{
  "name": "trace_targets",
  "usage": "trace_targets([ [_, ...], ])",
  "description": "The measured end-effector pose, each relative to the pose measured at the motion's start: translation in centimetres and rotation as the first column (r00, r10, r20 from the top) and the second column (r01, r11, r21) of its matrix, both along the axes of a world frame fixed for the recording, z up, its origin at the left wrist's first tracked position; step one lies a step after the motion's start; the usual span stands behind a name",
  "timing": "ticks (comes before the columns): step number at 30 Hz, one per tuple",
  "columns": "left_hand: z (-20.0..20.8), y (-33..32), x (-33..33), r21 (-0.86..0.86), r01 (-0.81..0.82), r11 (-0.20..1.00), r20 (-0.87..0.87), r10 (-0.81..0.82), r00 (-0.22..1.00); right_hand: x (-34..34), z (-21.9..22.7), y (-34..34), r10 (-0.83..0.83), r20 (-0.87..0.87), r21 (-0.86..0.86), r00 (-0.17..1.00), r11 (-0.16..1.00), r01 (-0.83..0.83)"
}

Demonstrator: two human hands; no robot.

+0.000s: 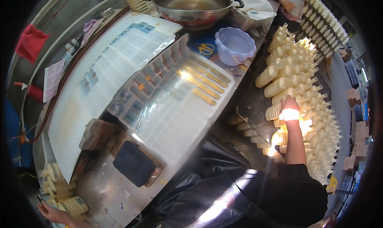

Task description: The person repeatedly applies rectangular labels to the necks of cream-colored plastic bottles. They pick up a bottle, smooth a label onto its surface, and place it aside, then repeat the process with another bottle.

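Observation:
My right hand (pixel 290 105) reaches out over a large stand of cream, ribbed, bottle-shaped pieces (pixel 281 70) on the right. Its fingers are closed around the top of one cream ribbed piece (pixel 274 112); bright sunlight washes out the wrist and nearby pieces. At the lower left edge, my left hand (pixel 54 213) is beside a smaller group of cream ribbed pieces (pixel 60 184). Its fingers look closed, with something small and dark at the tips that I cannot make out.
A clear tray (pixel 171 136) with gold strips and dark labels lies on the worktable, beside a white board (pixel 79 112). Nearby are a black pad (pixel 135 163), a lilac basin (pixel 235 46) and a wide metal pan (pixel 191 6). Another person (pixel 293 4) works at the far right.

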State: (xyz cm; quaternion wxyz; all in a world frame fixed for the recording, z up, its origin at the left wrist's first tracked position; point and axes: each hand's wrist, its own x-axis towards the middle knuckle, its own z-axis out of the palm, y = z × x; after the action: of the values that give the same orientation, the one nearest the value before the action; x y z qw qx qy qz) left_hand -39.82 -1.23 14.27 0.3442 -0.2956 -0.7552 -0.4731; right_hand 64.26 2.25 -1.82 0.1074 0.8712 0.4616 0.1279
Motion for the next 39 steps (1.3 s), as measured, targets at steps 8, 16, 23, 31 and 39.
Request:
trace_targets([
  [8,3.6,7.6,19.5,0.115,0.484,0.868,0.179,-0.497,0.849,1.6,0.5,-1.0,-0.108,0.055,0.385,0.993,0.92,0.079],
  [16,-1.1,10.0,29.8,0.346,0.72,0.601,0.414,-0.787,0.457,3.4,-0.2,-1.7,0.02,-0.15,0.142,0.988,0.99,0.001],
  [23,-2.6,10.8,37.7,0.276,0.941,0.195,0.667,-0.744,-0.041,-3.9,10.6,0.6,0.356,-0.154,-0.262,0.922,0.885,-0.385],
  [31,-3.2,9.0,46.3,-0.052,0.865,-0.499,0.664,-0.664,-0.343,-25.9,25.7,8.1,0.725,-0.665,0.553,-0.179,0.316,-0.771],
  [39,-6.2,4.5,40.5,0.656,0.745,0.12,0.669,-0.55,-0.5,-42.1,18.1,14.8,0.529,-0.771,0.632,-0.354,0.572,-0.523],
])
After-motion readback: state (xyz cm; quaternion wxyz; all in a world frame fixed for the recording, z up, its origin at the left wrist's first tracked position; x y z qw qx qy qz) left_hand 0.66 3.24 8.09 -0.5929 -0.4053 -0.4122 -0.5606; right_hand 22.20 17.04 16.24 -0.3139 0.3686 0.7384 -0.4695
